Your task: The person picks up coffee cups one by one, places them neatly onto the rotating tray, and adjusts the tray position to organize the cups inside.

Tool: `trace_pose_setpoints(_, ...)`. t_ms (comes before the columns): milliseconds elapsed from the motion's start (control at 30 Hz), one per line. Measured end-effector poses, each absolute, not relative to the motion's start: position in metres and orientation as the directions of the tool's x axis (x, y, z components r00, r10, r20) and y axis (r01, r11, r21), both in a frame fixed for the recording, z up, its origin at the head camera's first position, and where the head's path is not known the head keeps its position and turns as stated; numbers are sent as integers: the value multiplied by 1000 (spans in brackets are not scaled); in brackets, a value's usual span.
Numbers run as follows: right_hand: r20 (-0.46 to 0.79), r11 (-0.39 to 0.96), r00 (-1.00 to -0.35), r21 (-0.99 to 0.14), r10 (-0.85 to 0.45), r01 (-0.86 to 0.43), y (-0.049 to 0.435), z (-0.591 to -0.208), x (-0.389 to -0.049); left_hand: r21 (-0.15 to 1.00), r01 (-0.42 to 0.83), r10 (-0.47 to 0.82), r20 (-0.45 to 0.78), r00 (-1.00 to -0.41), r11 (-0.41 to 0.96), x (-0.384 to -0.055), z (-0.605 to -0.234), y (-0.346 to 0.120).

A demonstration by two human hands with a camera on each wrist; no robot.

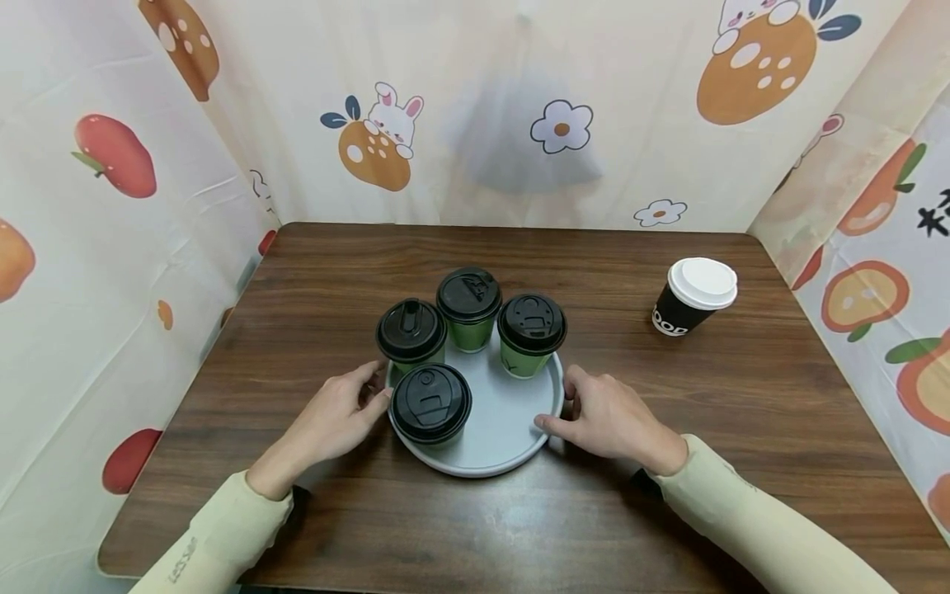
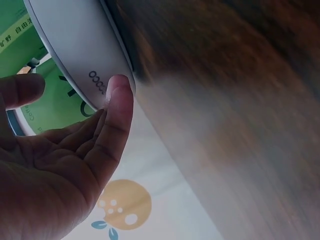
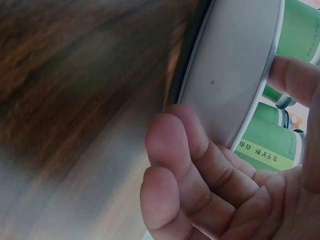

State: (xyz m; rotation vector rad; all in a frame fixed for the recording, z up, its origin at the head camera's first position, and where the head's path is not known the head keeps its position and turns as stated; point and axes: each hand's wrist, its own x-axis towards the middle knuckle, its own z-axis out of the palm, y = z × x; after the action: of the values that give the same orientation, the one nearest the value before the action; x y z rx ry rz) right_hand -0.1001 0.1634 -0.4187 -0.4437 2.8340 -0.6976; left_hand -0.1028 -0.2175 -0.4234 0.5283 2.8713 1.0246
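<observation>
A round pale grey tray (image 1: 512, 421) with a raised rim stands on the table, bearing several green paper cups with black lids. My left hand (image 1: 345, 412) grips its left edge, fingertips against the outer wall and thumb over the rim beside the nearest cup (image 1: 431, 404). On the opposite edge my right hand (image 1: 612, 412) holds the rim, thumb on top and fingers curled at the outer wall. A second cup (image 1: 411, 332) is at the tray's left, a third cup (image 1: 470, 307) at the back, and another cup (image 1: 531, 334) at the back right.
A black paper cup with a white lid (image 1: 702, 283) stands apart at the right of the brown wooden table (image 1: 742, 462). Printed cloth curtains (image 1: 475, 124) hang behind the table and along both sides.
</observation>
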Motion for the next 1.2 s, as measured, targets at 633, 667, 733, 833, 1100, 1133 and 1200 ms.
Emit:
trace_pose_setpoints(633, -52, 851, -944, -452, -326, -269, 163, -423, -95, 584, 299, 358, 16, -934, 754, -108, -428, -212)
trace_pose_setpoints(667, -51, 850, -944, -452, -327, -270, 163, -423, -95, 582, 302, 358, 19, -933, 755, -109, -428, -212)
trace_pose_setpoints(733, -48, 851, -944, -450, -327, -272, 163, -424, -95, 581, 306, 361, 22, -932, 754, -109, -429, -212)
trace_pose_setpoints(833, -47, 853, -945, -448, -322, -269, 163, -424, -94, 582, 315, 366, 31, -930, 749, -110, -429, -212)
trace_pose_setpoints(1100, -59, 859, -948, -443, -312, -255, 162, -422, -93, 579, 328, 375, 40, -926, 747, -113, -430, -213)
trace_pose_setpoints(1133, -61, 860, -949, -445, -309, -251, 162, -421, -93, 581, 328, 377, 39, -925, 745, -113, -430, -214)
trace_pose_setpoints(1200, -64, 860, -950, -448, -305, -245, 164, -418, -94, 582, 329, 379, 39, -925, 743, -114, -430, -214)
